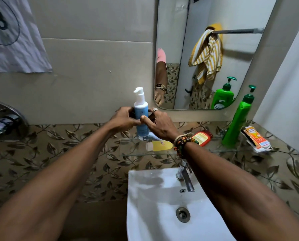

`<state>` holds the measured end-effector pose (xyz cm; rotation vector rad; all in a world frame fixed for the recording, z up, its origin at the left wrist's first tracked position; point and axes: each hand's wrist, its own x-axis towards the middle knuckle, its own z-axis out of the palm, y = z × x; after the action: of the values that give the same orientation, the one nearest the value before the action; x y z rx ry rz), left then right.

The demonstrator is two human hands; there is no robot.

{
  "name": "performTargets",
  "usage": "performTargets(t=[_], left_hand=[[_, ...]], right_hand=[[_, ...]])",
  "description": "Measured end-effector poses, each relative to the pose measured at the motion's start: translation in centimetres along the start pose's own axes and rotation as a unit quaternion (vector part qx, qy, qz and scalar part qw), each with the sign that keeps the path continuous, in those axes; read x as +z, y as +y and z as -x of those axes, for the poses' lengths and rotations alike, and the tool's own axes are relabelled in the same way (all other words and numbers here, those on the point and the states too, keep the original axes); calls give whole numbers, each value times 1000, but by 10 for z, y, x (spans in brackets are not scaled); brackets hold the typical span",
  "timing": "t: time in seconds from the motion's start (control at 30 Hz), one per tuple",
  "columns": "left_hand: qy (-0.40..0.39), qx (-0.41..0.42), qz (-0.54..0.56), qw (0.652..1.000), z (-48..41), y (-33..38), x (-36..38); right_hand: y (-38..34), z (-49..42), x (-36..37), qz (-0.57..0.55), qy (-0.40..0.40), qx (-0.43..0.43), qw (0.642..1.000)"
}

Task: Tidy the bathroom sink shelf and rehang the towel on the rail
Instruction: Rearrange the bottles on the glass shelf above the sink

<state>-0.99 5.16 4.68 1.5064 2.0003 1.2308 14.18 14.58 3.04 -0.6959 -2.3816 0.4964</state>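
You're at a clear glass shelf (133, 152) on leaf-patterned tile, above a white ceramic basin (154, 206). The wall mirror (240, 13) shows the yellow-striped towel (207, 54) bunched over one end of the metal rail (237, 30). Your left hand (123, 120) & right hand (160, 125) both grip the upright blue pump bottle (141, 108), its base at the shelf's left end. A small yellow bottle (160, 145) & an orange bottle (203, 136) lie flat on the shelf; a tall green pump bottle (237, 124) stands to the right.

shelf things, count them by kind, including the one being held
pump bottles: 2, blue bottle and green bottle
bottles lying down: 2, yellow bottle and red bottle
carton: 1
total: 5, mirror copies not counted
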Motion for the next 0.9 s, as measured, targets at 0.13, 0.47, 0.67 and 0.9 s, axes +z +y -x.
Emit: performTargets(t=[0.13, 0.47, 0.67, 0.9], left_hand=[[0, 20, -5, 1000, -7, 26, 23], [-4, 54, -30, 998, -32, 72, 100], [-19, 48, -31, 998, -39, 77, 127], [-25, 24, -59, 998, -46, 62, 145]], right_hand=[[23, 5, -23, 8, 30, 4, 1000], [86, 30, -73, 31, 55, 56, 996], [113, 40, -77, 13, 55, 83, 995], [129, 45, -65, 2, 34, 99, 995]])
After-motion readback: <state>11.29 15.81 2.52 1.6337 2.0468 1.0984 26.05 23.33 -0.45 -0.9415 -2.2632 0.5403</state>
